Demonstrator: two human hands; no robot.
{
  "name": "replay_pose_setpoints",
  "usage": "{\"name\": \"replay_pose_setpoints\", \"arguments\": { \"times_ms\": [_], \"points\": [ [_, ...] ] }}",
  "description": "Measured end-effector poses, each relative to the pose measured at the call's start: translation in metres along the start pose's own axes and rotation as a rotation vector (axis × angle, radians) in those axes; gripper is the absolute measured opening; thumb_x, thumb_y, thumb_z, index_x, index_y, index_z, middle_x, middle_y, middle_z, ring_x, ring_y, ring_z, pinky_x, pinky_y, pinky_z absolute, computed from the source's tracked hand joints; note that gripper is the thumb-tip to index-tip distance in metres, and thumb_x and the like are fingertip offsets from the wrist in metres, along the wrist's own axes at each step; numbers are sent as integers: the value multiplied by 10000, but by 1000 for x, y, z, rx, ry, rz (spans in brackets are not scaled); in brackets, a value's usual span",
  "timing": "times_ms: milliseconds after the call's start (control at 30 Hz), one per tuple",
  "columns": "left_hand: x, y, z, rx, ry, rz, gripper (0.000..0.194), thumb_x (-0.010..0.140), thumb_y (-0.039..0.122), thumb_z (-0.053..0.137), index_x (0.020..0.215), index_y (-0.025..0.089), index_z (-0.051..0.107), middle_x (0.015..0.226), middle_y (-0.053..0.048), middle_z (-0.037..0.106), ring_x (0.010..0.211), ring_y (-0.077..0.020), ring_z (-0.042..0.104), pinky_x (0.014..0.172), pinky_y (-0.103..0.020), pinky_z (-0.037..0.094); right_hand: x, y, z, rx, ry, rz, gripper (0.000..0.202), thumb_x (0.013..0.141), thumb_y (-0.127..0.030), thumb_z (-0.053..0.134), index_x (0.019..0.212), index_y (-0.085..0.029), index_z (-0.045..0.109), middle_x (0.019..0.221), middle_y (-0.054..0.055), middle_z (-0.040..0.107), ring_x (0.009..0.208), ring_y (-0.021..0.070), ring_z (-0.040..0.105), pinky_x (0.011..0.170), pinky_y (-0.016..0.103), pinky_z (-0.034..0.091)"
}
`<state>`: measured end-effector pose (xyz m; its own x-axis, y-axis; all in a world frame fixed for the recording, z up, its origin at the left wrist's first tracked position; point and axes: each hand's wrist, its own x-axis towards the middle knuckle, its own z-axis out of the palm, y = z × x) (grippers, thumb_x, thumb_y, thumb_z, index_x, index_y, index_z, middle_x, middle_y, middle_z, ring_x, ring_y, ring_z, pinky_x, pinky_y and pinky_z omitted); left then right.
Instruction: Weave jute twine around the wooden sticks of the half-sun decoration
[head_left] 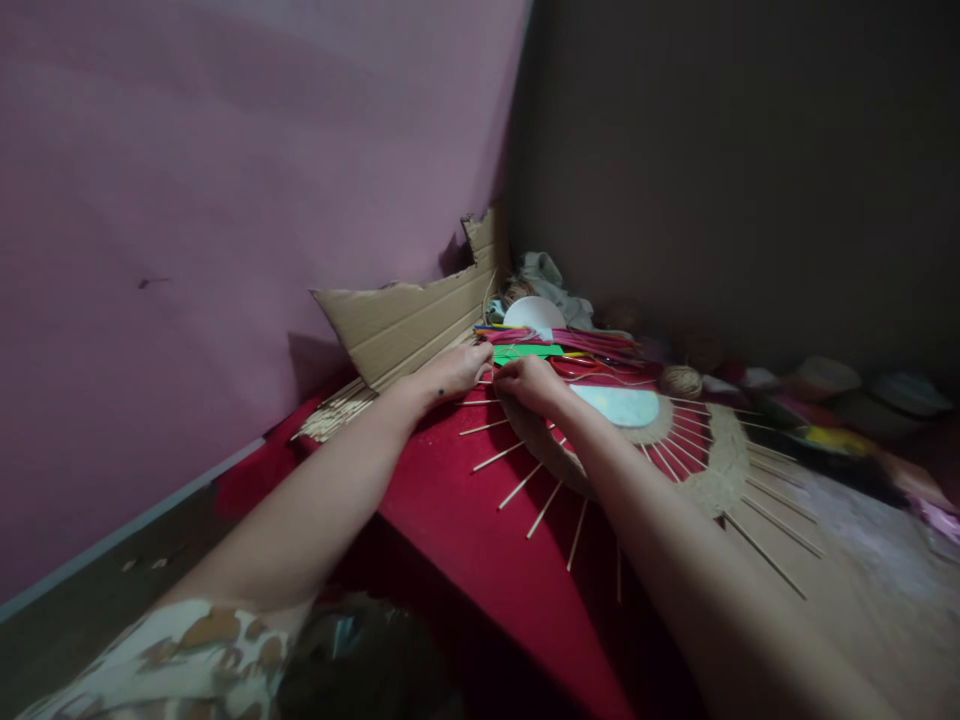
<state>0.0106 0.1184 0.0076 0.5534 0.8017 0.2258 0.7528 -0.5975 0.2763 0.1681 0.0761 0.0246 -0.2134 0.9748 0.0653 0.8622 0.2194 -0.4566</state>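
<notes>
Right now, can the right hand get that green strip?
Probably yes: the green strip lies just beyond the right hand, and nothing seems to block the way. That hand looks busy at the edge of the round stick piece, though, so it might have to leave that first.

A red cloth (435,510) in front of me is carrying a half-round stick frame (727,455); a stick bundle (330,415) is lying to my left.
</notes>
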Motion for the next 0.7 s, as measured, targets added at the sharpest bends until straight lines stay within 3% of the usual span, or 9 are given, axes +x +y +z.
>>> {"name": "replay_pose_setpoints", "arguments": {
  "times_ms": [133, 333, 500, 700],
  "points": [
    [0, -1, -6, -102, -25, -29, 130, 818, 207, 547, 824, 163, 669, 775, -38, 660, 743, -173, 579, 672, -259, 388, 4, -2, 0, -8, 8, 34, 161, 767, -218, 642, 855, -181, 771, 791, 71, 733, 777, 201, 652, 644, 250, 433],
    [-1, -10, -20, -348, -143, -156, 89, 727, 219, 639, 727, 147, 691, 549, 29, 593, 541, -109, 543, 545, -210, 380, 0, -6, -4, 10, 54, 9, 252, 763, -191, 628, 970, -244, 762, 820, 32, 716, 785, 176, 628, 672, 250, 420],
    [-8, -13, -27, -504, -239, -290, 94, 762, 205, 614, 751, 132, 673, 491, 9, 586, 445, -102, 537, 463, -204, 397, -2, -10, -10, 26, 66, 7, 238, 761, -172, 610, 917, -239, 777, 737, 27, 695, 746, 172, 613, 674, 258, 416],
    [-13, -12, -31, -511, -253, -350, 64, 731, 91, 578, 752, 139, 614, 500, 20, 590, 453, -94, 563, 480, -190, 445, -3, -14, -24, -34, 121, 48, 221, 779, -199, 612, 928, -250, 768, 831, 43, 722, 817, 187, 635, 721, 267, 429]
  ]
}}
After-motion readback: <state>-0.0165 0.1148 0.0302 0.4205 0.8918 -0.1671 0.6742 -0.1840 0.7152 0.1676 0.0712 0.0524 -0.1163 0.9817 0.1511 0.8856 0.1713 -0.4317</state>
